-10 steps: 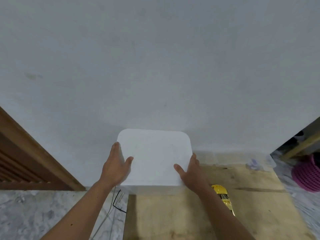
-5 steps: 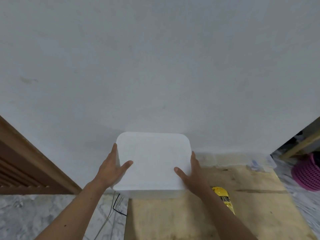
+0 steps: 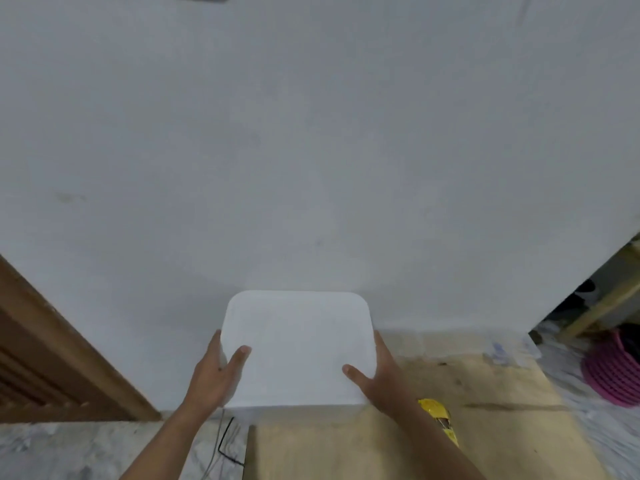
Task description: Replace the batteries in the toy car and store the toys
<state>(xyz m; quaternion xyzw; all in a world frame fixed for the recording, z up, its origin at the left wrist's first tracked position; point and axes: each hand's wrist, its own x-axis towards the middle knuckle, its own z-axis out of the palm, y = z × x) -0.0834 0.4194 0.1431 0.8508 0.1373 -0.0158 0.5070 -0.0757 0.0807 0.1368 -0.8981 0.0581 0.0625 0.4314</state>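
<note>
Both hands clasp a white box (image 3: 298, 348) from its sides: the left hand (image 3: 213, 372) grips the left edge with thumb on the lid, the right hand (image 3: 381, 377) grips the right edge likewise. The box sits at the far left of the wooden worktop (image 3: 485, 427), against the wall (image 3: 311, 150). A yellow toy car (image 3: 438, 419) lies just right of the right forearm, partly hidden. The risk, as I judge it: the forearm may knock the car off, or the smooth box may slip.
</note>
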